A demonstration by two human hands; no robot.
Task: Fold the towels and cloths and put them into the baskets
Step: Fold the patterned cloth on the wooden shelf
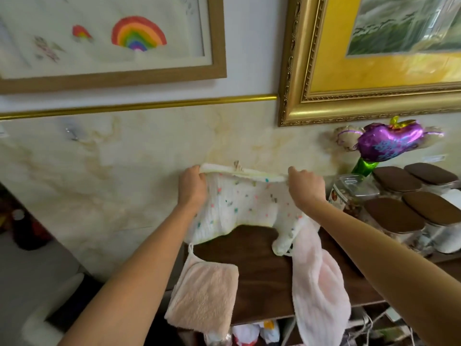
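Pink towels, two: a folded one (pixel 203 298) and a loose one (pixel 318 290). One speckled white cloth (pixel 239 206) too. Left hand (pixel 193 187) and right hand (pixel 305 184) each pinch its top edge, fingers curled tight.

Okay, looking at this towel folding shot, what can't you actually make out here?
- Baskets: none shows in the head view, so where they stand cannot be told.
- Spotted white cloth: its top corners are hidden inside the left hand and right hand.
- Unfolded pink towel: its lower end is cut off by the bottom edge.
- Jars: contents blurred.
- Items under the shelf: small, blurred, cut off.
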